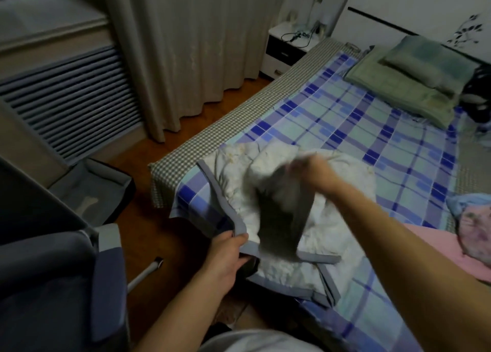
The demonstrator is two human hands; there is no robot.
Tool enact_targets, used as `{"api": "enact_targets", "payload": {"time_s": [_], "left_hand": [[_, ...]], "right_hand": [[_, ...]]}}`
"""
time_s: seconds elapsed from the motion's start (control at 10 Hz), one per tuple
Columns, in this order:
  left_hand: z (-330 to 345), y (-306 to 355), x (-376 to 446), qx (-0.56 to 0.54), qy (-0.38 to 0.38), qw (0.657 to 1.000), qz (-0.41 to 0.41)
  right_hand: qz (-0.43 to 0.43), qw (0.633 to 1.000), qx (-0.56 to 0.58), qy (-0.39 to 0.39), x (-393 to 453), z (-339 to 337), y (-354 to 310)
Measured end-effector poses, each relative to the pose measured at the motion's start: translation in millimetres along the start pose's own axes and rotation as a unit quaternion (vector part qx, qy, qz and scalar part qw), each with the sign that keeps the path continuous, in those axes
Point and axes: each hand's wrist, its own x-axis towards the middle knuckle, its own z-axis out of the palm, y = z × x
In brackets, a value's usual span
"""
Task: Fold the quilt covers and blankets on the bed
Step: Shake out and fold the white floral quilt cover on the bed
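A white quilted blanket (345, 181) with a grey-blue border lies bunched at the near left corner of the bed, on a blue plaid sheet (358, 128). My left hand (231, 248) grips its grey border at the bed's near edge. My right hand (310, 171) is blurred above the middle of the blanket and holds up a fold of it, whose grey underside hangs down between my hands. A folded green blanket (403, 80) lies at the head of the bed.
A pink cloth (438, 248) and a blue-and-pink pillow (473, 224) lie at the right edge. A white nightstand (287, 46) stands beyond the bed, curtains (186, 46) hang on the left, and a grey chair (66, 272) and a dark bin (98, 187) stand on the wooden floor.
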Motion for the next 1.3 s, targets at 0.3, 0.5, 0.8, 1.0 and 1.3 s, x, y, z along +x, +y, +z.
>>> {"api": "enact_targets", "payload": {"time_s": [0.3,0.5,0.8,1.0,1.3], "left_hand": [[-12.0,5.5,10.5,-0.036,0.04,0.998,0.02],[-11.3,10.3,6.9,-0.021,0.03,0.999,0.026],[-4.1,4.1,10.2,0.038,0.037,0.998,0.031],[-0.6,11.4,-0.3,0.079,0.036,0.992,0.087],[10.2,0.0,-16.6,0.072,-0.011,0.992,0.099]], "right_hand": [[0.433,0.818,0.177,0.336,-39.9,-73.0,91.7],[0.507,0.862,-0.021,-0.007,-207.5,40.7,187.8],[0.614,0.704,0.298,0.197,-193.7,24.1,160.8],[0.357,0.742,0.406,0.397,-85.8,-76.7,72.2],[-0.156,0.978,-0.13,-0.057,-87.7,63.1,-55.5]]}}
